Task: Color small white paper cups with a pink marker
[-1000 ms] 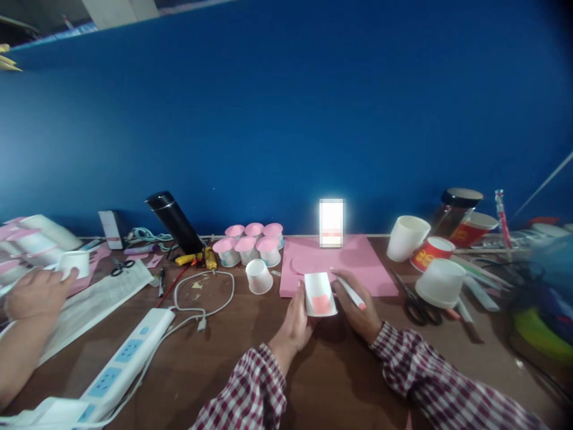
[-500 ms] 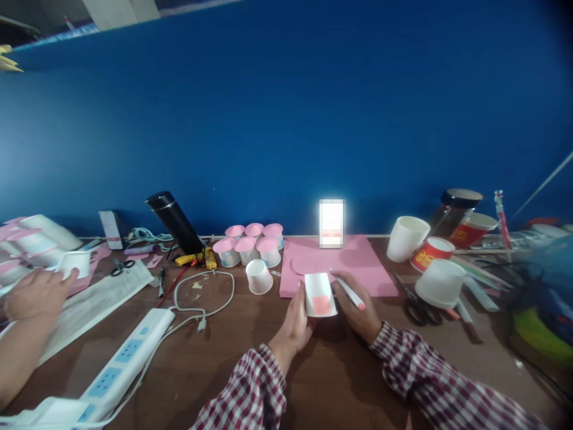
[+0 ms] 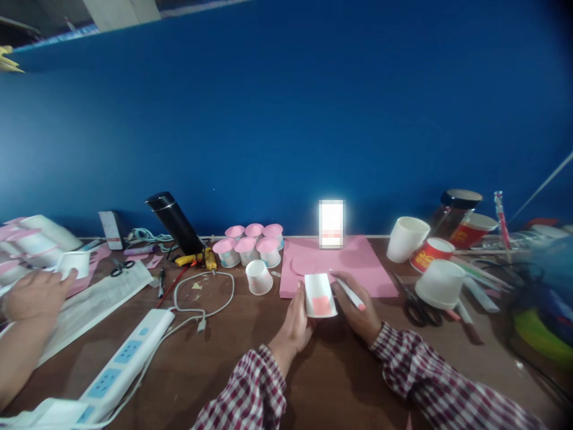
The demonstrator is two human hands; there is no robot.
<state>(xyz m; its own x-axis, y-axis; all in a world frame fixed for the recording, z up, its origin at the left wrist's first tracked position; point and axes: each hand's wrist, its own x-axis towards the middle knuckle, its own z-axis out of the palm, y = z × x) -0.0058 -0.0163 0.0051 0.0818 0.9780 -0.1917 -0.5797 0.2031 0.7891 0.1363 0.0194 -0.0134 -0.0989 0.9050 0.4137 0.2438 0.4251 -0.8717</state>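
Our left hand (image 3: 295, 322) grips the white paper cup with a pink square (image 3: 319, 295); our right hand (image 3: 358, 310) grips a white pink-tipped marker (image 3: 350, 293) beside it.

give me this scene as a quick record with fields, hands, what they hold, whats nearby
left hand: holds a white paper cup with a pink patch, upside down
right hand: holds a white pen with a pink end, beside the cup
behind cup: pink sheet on the table
left of cup: small white cup, pink-topped cups
right: scissors
far left: another person's hand
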